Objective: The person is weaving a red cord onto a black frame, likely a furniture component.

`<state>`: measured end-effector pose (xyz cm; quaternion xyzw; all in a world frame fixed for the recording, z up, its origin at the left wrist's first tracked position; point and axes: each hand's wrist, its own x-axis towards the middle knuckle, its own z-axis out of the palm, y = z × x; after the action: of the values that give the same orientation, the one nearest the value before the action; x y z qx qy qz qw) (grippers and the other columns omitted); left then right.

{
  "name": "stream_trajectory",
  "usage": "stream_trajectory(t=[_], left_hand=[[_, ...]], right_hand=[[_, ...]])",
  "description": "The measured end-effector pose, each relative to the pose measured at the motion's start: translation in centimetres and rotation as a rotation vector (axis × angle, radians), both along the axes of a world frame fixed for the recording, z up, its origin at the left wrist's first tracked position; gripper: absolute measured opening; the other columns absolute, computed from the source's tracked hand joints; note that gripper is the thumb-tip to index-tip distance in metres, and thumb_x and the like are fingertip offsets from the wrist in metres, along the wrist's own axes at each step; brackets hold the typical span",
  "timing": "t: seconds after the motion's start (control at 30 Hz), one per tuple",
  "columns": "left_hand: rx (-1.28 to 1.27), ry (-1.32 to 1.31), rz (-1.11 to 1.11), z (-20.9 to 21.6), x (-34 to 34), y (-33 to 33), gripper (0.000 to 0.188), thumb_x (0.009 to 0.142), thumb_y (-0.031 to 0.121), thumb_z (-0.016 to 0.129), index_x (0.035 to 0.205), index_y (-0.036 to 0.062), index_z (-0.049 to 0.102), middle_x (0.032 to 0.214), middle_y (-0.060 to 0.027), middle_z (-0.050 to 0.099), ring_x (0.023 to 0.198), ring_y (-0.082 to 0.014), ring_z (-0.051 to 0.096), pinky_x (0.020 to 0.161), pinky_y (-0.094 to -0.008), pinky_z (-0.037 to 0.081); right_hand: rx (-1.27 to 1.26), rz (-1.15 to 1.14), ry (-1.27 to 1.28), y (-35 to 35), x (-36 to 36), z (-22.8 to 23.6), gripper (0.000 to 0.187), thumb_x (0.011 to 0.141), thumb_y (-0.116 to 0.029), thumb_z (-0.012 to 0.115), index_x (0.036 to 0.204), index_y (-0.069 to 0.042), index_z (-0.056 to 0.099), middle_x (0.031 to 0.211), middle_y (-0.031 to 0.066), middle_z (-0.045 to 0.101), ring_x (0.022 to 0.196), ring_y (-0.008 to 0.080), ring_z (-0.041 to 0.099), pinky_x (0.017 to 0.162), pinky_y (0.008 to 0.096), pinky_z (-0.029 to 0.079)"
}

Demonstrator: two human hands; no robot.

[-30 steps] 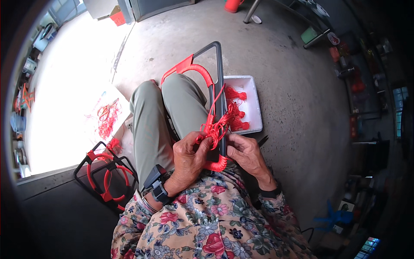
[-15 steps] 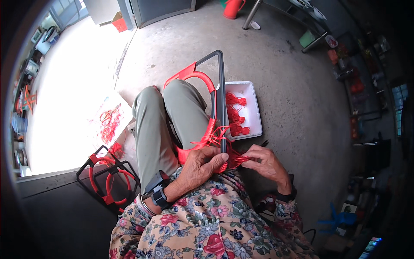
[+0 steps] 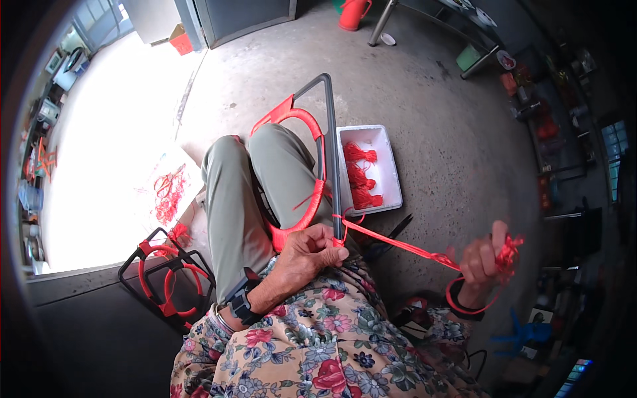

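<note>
Across my lap leans a black frame point(image 3: 332, 146) with a ring point(image 3: 314, 199) set inside it, much of the ring wrapped in red cord. My left hand point(image 3: 304, 262) is closed on the frame's near corner, thumb and fingers pinching where red wrapping shows. Out to the right, my right hand point(image 3: 479, 264), slightly blurred, grips a bunched hank of red cord point(image 3: 398, 245). The cord runs taut from the frame's bar to that hand. A loose loop of it hangs around the right wrist.
On the floor beyond the frame, a white foam box point(image 3: 391, 166) holds several red cord hanks. Dark pliers-like handles point(image 3: 401, 227) lie nearby. More red-wrapped black frames point(image 3: 169, 282) rest at left, near a pale board with red cord scraps point(image 3: 168, 199) and scissors.
My right hand has swung from beside the frame far out to the right, drawing the red cord into a straight line. The left hand stays at the corner; the frame has shifted slightly left.
</note>
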<state>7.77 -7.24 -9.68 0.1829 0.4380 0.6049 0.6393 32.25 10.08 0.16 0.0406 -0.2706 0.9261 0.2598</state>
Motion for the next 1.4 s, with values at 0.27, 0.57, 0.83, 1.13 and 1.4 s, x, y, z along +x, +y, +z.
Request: stream_trajectory(t=[0.27,0.57,0.83,1.13,1.4], left_hand=[[0.044,0.066,-0.086,0.1,0.3,0.6,0.015,0.085,0.008,0.068,0.083,0.004,0.053,0.074,0.0029,0.058,0.069,-0.0035,0.053,0.063,-0.0186,0.044],[0.006,0.087,-0.052,-0.2,0.4,0.0,0.013,0.084,0.007,0.069,0.086,0.0025,0.056,0.073,0.0043,0.057,0.07,-0.0022,0.051,0.063,-0.0178,0.041],[-0.021,0.209,0.038,0.2,0.7,-0.1,0.043,0.08,0.006,0.072,0.116,-0.0023,0.051,0.078,-0.0011,0.062,0.07,-0.0056,0.056,0.064,-0.0204,0.046],[0.006,0.329,0.123,1.3,1.1,-0.2,0.049,0.077,0.009,0.077,0.118,0.0002,0.052,0.082,-0.0019,0.063,0.074,-0.0064,0.057,0.067,-0.0204,0.047],[0.074,0.459,0.158,0.4,1.3,-0.5,0.018,0.081,0.011,0.074,0.088,0.0019,0.061,0.075,0.0022,0.063,0.07,-0.0029,0.056,0.066,-0.0198,0.046]], right_hand=[[0.403,-0.121,-1.022,-1.9,-2.4,-5.2,0.052,0.081,-0.033,0.07,0.116,0.001,0.053,0.07,-0.0033,0.052,0.052,0.0018,0.045,0.045,0.0169,0.034],[0.712,0.029,-1.066,-4.2,-8.6,-5.6,0.023,0.082,-0.021,0.07,0.085,0.001,0.063,0.07,0.0004,0.06,0.059,0.0046,0.053,0.053,0.0231,0.042],[1.224,-0.145,-0.997,-3.6,-1.9,2.1,0.011,0.078,-0.008,0.066,0.083,0.0,0.061,0.064,0.005,0.059,0.055,0.0102,0.054,0.053,0.0254,0.041],[1.154,-0.504,-1.026,-3.4,-1.9,2.4,0.012,0.069,-0.009,0.064,0.074,-0.001,0.058,0.059,0.007,0.056,0.048,0.0148,0.052,0.049,0.0275,0.039],[0.96,0.058,-0.505,-5.2,-4.6,1.7,0.016,0.068,-0.013,0.069,0.071,-0.003,0.058,0.06,0.0073,0.059,0.046,0.0206,0.058,0.044,0.0297,0.041]])
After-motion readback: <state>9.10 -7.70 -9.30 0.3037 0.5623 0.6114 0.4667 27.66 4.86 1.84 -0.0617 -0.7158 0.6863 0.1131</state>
